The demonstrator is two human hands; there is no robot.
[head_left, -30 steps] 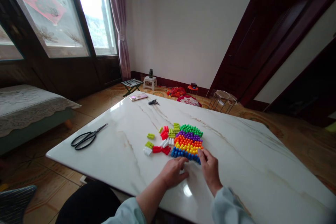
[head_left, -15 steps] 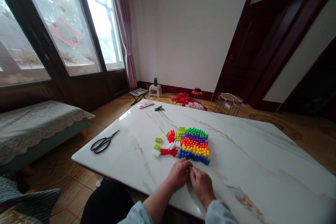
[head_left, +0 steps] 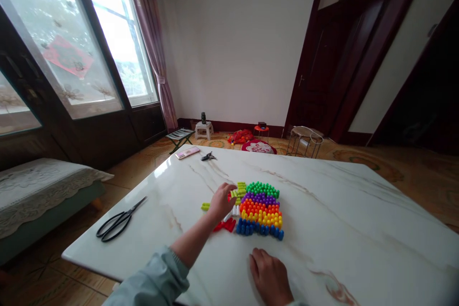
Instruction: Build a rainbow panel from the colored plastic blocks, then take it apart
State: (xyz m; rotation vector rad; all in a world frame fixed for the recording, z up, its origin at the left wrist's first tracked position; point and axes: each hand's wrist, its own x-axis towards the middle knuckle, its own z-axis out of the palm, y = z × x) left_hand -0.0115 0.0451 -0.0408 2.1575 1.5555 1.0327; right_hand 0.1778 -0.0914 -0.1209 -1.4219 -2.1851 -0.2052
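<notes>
My left hand reaches over the loose pieces at the left of the coloured block. Its thumb and fingers are curved and apart, beside the lime-green pieces; red pieces are partly hidden under it. My right hand lies on the table in front of the block with its fingers curled together, and anything inside is hidden. The block is rows of small rounded plastic pieces: green, purple, orange, yellow and blue. White pieces and red pieces lie near my left wrist.
Black-handled scissors lie on the left of the marble-patterned table. A pink phone-like item and a dark tool or key bunch sit at the far edge. Beyond stand stools and a covered bench.
My hands were together in front of the blue row, fingers pinched at something small. They have parted: the left moved forward to the loose pieces, while the right stayed near the front. The view shifted.
</notes>
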